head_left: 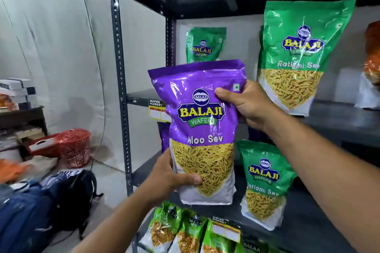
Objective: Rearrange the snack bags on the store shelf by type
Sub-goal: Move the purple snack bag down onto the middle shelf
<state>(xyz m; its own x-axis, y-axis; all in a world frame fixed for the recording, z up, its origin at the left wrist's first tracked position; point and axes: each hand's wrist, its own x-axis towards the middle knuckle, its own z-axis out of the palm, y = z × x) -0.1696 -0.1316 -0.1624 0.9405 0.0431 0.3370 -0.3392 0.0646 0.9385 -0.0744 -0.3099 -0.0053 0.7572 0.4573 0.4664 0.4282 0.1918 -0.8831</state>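
I hold a purple Aloo Sev bag [202, 129] upright in front of the dark metal shelf unit. My left hand [174, 174] grips its lower left edge, and my right hand [244, 102] grips its upper right side. A green Ratlami Sev bag [298, 55] stands on the upper shelf [339, 117] to the right, with a smaller-looking green bag [205, 44] further back. Another green Ratlami Sev bag [265, 183] stands on the lower shelf [308, 222]. Behind the held bag, a sliver of another purple bag [164, 135] shows.
Several small green snack bags [185, 230] hang or lean below the lower shelf's front edge. An orange bag [373, 53] sits at the far right. Left of the shelf post [121, 80], the floor holds a red basket [75, 146] and blue backpacks [47, 201].
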